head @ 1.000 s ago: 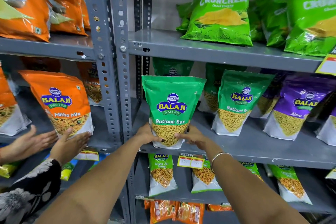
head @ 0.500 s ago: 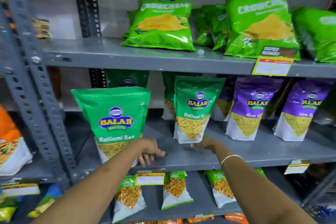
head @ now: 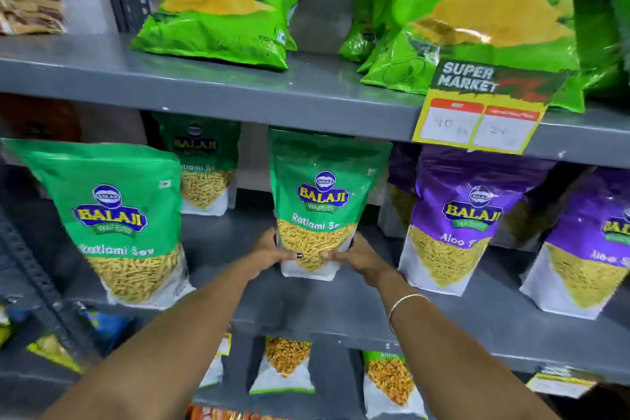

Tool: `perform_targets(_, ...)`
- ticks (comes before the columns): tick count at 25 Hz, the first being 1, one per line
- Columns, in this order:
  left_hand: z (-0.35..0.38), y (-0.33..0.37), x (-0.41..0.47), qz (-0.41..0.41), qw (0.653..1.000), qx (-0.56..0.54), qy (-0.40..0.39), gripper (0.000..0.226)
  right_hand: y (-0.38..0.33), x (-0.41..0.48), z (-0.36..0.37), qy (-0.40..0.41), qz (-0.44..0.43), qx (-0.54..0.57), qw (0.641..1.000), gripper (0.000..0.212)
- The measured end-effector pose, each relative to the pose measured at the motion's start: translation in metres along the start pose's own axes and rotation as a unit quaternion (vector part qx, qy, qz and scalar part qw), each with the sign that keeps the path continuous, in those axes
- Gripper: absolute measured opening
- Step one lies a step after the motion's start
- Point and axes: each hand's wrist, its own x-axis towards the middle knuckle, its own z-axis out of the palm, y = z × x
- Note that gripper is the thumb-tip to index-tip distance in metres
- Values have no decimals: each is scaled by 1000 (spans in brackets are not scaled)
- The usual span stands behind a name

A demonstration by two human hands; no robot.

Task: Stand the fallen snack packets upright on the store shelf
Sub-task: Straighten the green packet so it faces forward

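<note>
Left of the held packet, a glossy green Ratlami Sev pouch [head: 116, 218] stands at the grey metal shelf's [head: 341, 310] edge. The left hand [head: 269, 251] and right hand [head: 358, 257] clasp the middle green packet [head: 324, 201] between them at its lower sides, fingers curled onto its front; its long axis is vertical, label outward. Right of it stand purple Aloo pouches [head: 460, 218].

Grey metal shelf [head: 306, 303]. Green Ratlami Sev packet [head: 324, 201] with a white base, a yellow sev panel and a blue-and-yellow logo; a matching green packet [head: 112, 215] stands at left. Purple Aloo packet [head: 456, 215] with the same yellow panel and white base. Bright green chip bags [head: 225, 7] printed with yellow chips. Yellow price tag [head: 477, 126] with red-and-white boxes. Gold bangle [head: 405, 303].
</note>
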Motion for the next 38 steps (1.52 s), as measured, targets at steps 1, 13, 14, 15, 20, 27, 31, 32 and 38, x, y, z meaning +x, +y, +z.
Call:
perform_targets(1,1,-2,-1,-2,1000,3,14,55,2,-1,1,10,-6,13,1000,68)
perform_targets(13,-18,-15,-71,-22,990,136,-3,66,-3,-81,30,43,3,-24,999,70)
perform_targets(14,-19,-14,-75,-20,990,137,-4,66,-4,-84,32,46,8,-32,998,73)
perform_targets(15,-21,-14,-79,-17,991,136,-8,65,-4,-86,34,48,12,-38,998,74)
perform_targets(20,-25,-14,-90,1,989,141,-30,64,-12,-99,43,50,43,-66,996,69)
perform_targets(27,-27,-13,-87,20,987,151,-48,61,-17,-106,49,58,53,-56,995,67)
perform_targets(31,-26,-11,-88,31,987,150,-48,60,-16,-107,53,58,47,-56,996,67)
perform_targets(32,-27,-12,-88,34,987,149,-49,60,-17,-107,54,57,47,-53,996,66)
perform_targets(38,-29,-15,-94,25,982,179,-53,60,-9,-104,53,62,44,-53,996,69)
